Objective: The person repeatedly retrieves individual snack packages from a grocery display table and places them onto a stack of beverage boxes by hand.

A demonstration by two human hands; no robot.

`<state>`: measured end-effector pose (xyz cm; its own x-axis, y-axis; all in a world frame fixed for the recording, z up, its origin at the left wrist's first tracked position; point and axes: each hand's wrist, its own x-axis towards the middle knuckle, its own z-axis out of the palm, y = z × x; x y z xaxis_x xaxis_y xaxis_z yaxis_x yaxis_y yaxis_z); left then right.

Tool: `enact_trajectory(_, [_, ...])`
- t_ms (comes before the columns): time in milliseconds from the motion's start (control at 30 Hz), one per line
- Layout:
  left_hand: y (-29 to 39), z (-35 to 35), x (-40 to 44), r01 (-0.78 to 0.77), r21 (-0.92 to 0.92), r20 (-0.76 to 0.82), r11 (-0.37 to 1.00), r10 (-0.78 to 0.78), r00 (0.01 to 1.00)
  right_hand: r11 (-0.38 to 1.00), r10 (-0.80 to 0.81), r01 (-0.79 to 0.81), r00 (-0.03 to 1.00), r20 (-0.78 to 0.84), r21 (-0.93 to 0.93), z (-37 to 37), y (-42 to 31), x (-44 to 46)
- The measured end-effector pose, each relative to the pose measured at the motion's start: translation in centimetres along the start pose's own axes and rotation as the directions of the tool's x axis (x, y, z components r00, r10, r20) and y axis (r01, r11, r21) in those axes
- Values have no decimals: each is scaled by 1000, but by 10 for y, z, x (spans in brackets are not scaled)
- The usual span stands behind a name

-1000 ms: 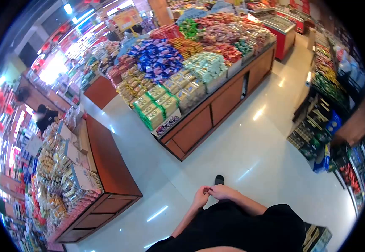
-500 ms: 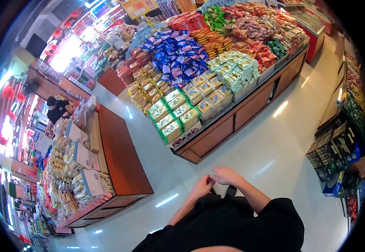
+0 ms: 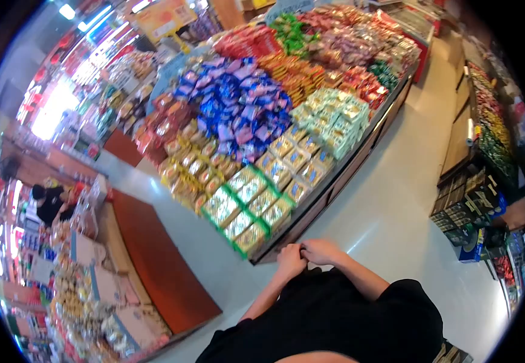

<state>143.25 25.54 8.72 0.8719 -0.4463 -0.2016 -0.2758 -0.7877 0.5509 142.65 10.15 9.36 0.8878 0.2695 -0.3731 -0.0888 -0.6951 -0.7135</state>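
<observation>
My left hand (image 3: pixel 290 260) and my right hand (image 3: pixel 321 251) meet in front of my dark shirt, at the near corner of a large snack display. Both have their fingers curled, and a small dark spot shows between the fingertips; what it is, I cannot make out. Just beyond them lie gold packs with green edging (image 3: pixel 250 209). Behind those are gold-and-blue packs (image 3: pixel 295 160), pale green packets (image 3: pixel 333 118) and a heap of blue and purple packets (image 3: pixel 235 106).
A wooden-sided counter (image 3: pixel 159 260) with bagged goods and white signs stands on the left. A person in black (image 3: pixel 51 202) is beyond it. At the right, dark boxes (image 3: pixel 465 202) are stacked beside shelves, across a shiny floor (image 3: pixel 389 199).
The big display has come nearer, its near corner now right at my hands. My hands, slightly apart half a second ago, are together with fingers more curled.
</observation>
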Motion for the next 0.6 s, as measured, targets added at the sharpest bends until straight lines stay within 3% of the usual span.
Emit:
enact_trajectory(100, [-18,-27,39,12,234,-248,972,48,967,1000,-21,16,980,-199,-24,-10,-1,47])
enact_trajectory(300, [-51,-47,81,29,333,-253,942,60,966,997,17,-58,826,-564,-55,-12,-2,115])
enact_trajectory(600, [-85,-34,93,-36,278,-308,960,124,943,985,147,-66,815,-561,162,6,11,141])
